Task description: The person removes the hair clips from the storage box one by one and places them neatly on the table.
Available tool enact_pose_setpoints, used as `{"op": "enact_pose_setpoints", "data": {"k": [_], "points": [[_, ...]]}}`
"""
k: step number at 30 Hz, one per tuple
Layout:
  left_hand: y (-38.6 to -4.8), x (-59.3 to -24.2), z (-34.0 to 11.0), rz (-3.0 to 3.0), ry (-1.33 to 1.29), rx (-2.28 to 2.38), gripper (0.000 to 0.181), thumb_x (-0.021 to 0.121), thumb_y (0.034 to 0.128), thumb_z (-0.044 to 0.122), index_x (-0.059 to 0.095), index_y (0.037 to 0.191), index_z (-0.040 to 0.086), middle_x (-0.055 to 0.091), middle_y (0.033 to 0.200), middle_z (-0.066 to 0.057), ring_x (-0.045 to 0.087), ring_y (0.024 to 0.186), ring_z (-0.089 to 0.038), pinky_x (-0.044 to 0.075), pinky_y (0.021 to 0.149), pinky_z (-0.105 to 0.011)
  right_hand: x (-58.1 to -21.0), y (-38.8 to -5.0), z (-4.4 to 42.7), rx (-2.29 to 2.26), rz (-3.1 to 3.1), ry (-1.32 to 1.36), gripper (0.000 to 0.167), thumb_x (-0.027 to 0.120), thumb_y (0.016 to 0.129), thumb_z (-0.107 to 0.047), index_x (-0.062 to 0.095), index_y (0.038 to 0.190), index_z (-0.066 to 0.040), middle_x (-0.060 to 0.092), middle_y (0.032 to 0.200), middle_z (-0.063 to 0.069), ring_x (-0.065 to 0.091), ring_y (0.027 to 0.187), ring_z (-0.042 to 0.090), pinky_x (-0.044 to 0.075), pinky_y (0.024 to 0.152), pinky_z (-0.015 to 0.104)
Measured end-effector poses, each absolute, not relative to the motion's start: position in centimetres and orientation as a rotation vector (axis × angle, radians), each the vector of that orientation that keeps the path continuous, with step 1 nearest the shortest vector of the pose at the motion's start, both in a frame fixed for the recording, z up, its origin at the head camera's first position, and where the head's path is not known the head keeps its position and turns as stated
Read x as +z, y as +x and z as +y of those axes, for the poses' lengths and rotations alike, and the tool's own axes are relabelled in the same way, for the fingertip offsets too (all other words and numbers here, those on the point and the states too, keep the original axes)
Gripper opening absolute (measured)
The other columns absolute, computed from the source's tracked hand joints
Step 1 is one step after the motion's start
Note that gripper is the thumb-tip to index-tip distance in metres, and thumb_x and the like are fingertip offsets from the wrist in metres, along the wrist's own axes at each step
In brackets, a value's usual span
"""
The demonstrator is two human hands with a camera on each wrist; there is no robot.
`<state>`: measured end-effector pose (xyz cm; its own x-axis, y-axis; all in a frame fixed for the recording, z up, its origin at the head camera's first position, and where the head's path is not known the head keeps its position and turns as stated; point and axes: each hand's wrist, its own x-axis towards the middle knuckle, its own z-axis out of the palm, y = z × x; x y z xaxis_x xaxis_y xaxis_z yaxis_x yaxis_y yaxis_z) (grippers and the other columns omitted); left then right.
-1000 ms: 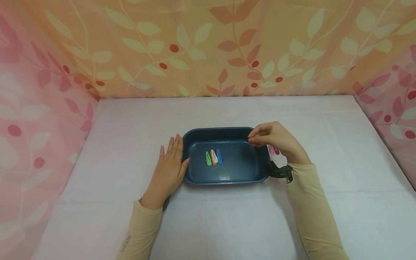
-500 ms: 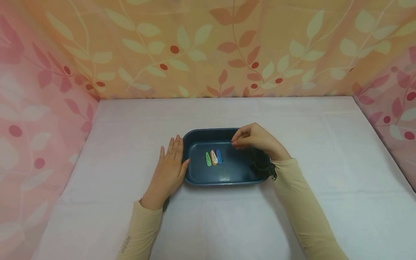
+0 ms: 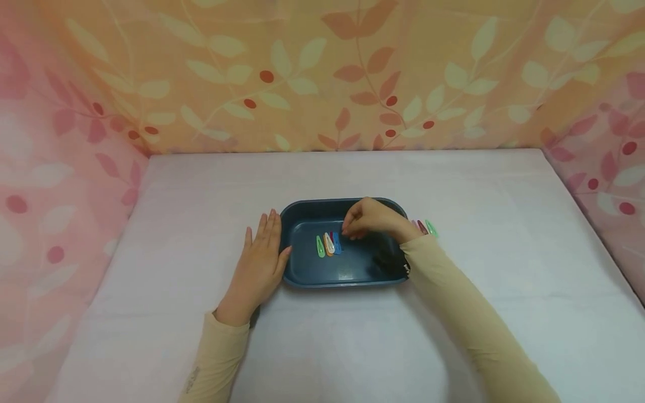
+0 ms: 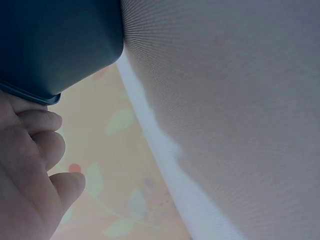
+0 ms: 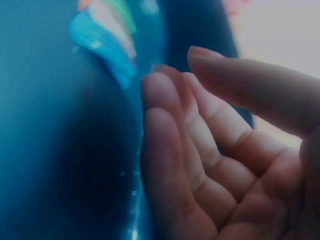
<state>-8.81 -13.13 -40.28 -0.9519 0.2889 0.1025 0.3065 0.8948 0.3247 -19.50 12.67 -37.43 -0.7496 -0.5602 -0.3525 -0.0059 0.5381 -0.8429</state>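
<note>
Snap hair clips lie in a cluster inside the dark blue tray point(image 3: 347, 286): a green clip point(image 3: 320, 246), a white clip point(image 3: 329, 243) over an orange one, and a blue clip point(image 3: 337, 244) with a dark red bit behind it. Over the tray, just right of the cluster, hovers my right hand point(image 3: 373, 217). Its fingers are loosely bent, and the right wrist view shows a gap between thumb point(image 5: 250, 85) and fingers with nothing held. My left hand point(image 3: 256, 266) rests with straight fingers along the tray's left side; the left wrist view shows its fingers under the rim.
Beyond the tray's right edge, a dark red clip point(image 3: 422, 227), a light green clip point(image 3: 431, 228) and part of a pink one lie on the white-covered table point(image 3: 504, 268). My right forearm partly covers them. Leaf-patterned curtains point(image 3: 282, 73) surround the table.
My right hand has moved left across the tray, from its right edge to beside the clip cluster. Clips at the tray's right have come into sight. The left hand keeps its place.
</note>
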Motion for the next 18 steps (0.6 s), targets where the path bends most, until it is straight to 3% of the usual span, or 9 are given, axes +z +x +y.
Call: {"op": "enact_pose_setpoints", "data": {"k": [9, 18], "points": [[-8.8, -40.3, -13.2, -2.994, -0.485, -0.516, 0.066, 0.043, 0.0996, 0.029, 0.015, 0.147, -0.007, 0.009, 0.156, -0.018, 0.008, 0.143, -0.033, 0.005, 0.111, -0.055, -38.4, -20.0, 11.6, -1.055, 2.159, -0.440, 0.007, 0.070, 0.080, -0.001, 0.070, 0.083, 0.006, 0.068, 0.070, 0.005, 0.063, 0.059, 0.012, 0.054, 0.060, 0.027], [-8.8, -40.3, -13.2, -2.966, -0.488, -0.513, 0.065, 0.044, 0.0993, 0.028, 0.018, 0.146, -0.008, 0.011, 0.155, -0.019, 0.010, 0.142, -0.034, 0.007, 0.111, -0.055, -38.8, -19.8, 10.6, -0.852, 2.271, -0.432, 0.015, 0.078, 0.077, -0.014, 0.070, 0.072, -0.002, 0.063, 0.059, 0.001, 0.060, 0.053, 0.011, 0.051, 0.053, 0.024]]}}
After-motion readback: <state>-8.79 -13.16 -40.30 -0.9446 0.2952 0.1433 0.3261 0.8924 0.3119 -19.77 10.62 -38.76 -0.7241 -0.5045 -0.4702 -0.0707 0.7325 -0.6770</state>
